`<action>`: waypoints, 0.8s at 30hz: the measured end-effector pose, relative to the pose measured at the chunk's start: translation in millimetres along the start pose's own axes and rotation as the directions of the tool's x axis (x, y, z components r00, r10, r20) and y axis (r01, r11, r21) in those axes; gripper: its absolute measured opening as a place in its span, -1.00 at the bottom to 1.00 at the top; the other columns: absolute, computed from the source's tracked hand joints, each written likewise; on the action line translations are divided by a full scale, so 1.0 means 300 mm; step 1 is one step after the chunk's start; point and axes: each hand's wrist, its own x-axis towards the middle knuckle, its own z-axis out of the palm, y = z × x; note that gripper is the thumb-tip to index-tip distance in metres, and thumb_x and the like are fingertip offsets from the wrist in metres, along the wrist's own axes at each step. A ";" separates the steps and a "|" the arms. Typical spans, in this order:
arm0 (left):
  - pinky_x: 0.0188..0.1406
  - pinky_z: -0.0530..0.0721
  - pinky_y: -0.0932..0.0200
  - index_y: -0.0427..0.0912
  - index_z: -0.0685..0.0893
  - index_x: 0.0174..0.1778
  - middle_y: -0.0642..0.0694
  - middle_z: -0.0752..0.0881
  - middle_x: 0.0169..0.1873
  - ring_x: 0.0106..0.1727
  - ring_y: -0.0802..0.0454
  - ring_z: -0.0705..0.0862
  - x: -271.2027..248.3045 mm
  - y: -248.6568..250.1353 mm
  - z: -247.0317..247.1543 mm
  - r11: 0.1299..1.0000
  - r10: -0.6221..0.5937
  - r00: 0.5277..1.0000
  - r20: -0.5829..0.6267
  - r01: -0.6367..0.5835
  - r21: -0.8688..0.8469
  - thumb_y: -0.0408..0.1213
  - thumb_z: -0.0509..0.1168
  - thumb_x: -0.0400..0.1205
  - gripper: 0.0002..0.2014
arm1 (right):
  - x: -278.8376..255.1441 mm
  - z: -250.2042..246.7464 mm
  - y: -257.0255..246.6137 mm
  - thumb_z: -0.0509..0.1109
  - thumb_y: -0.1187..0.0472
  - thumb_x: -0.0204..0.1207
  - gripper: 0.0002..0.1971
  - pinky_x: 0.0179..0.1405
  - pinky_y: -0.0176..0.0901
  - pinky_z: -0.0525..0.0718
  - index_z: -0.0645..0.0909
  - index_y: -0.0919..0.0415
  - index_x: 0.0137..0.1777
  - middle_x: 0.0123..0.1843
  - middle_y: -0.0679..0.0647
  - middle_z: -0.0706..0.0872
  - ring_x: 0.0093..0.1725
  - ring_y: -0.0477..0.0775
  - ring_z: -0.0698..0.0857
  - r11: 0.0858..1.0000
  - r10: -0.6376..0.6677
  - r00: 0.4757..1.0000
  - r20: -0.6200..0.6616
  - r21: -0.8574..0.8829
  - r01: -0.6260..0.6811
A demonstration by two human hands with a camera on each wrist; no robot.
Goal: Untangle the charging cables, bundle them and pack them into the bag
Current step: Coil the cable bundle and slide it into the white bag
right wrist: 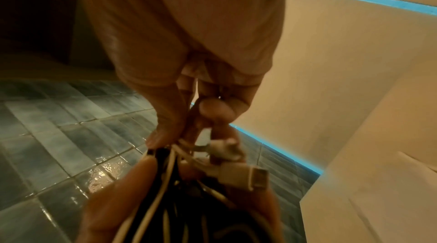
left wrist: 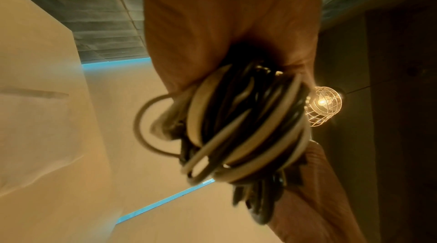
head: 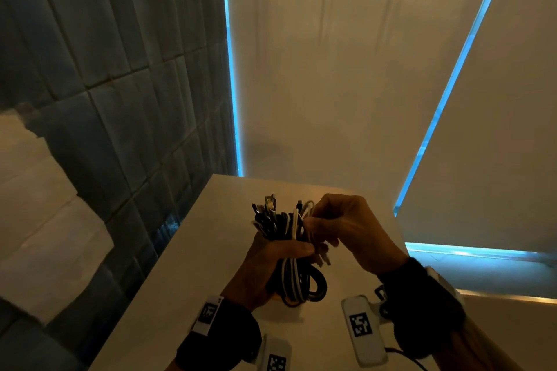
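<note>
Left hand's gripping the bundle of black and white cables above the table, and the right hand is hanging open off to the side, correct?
Not quite. The left hand does grip the cable bundle above the table, but the right hand isn't idle: the head view shows its fingers pinching a white cable at the bundle's top.

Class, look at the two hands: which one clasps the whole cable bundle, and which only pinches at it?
The left hand wraps the whole cable bundle; the right hand only pinches a white strand at the top.
</note>
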 end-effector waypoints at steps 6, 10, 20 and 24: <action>-0.10 0.61 -0.25 -0.31 0.70 -0.24 -0.30 0.61 -0.40 -0.27 -0.25 0.62 -0.015 -0.025 -0.013 0.999 -0.030 0.998 -0.064 0.029 -0.014 -0.34 0.48 0.20 -0.75 | -0.015 0.011 0.042 0.57 0.37 0.36 -0.79 -0.39 -0.41 0.54 0.56 0.38 -0.27 -0.22 0.33 0.65 -0.37 -0.11 0.60 0.997 0.073 0.996 0.057 0.025 -0.075; -0.08 0.57 -0.48 -0.48 0.67 -0.18 -0.40 0.61 -0.35 -0.25 -0.35 0.59 -0.011 -0.023 -0.016 0.999 -0.005 0.999 -0.042 0.007 0.034 -0.36 0.45 0.19 -0.66 | -0.029 -0.013 0.096 0.68 -0.04 0.19 -0.33 0.04 -0.02 0.72 0.56 0.27 0.22 0.09 0.19 0.75 0.06 0.16 0.72 0.979 0.157 0.979 0.131 0.108 -0.172; -0.02 0.76 -0.04 -0.25 0.57 0.22 -0.18 0.78 -0.07 -0.06 -0.08 0.79 -0.010 -0.065 0.005 0.971 -0.213 0.976 0.034 0.208 0.120 -0.29 0.54 0.06 -0.26 | -0.081 0.065 0.066 0.68 0.05 0.24 -0.06 -0.14 -0.28 0.69 0.30 0.31 0.55 0.06 0.06 0.77 -0.04 -0.05 0.76 0.899 0.116 0.924 0.365 0.356 -0.254; -0.01 0.73 -0.31 -0.29 0.62 0.23 -0.30 0.78 -0.10 -0.05 -0.29 0.76 -0.016 -0.070 0.003 0.975 -0.106 0.993 0.047 0.094 0.203 -0.28 0.60 0.27 -0.40 | -0.086 0.060 0.062 0.67 0.28 0.25 -0.10 0.19 0.08 0.66 0.31 0.10 0.59 0.32 0.30 0.68 0.29 0.31 0.68 0.933 0.061 0.954 0.292 0.324 -0.159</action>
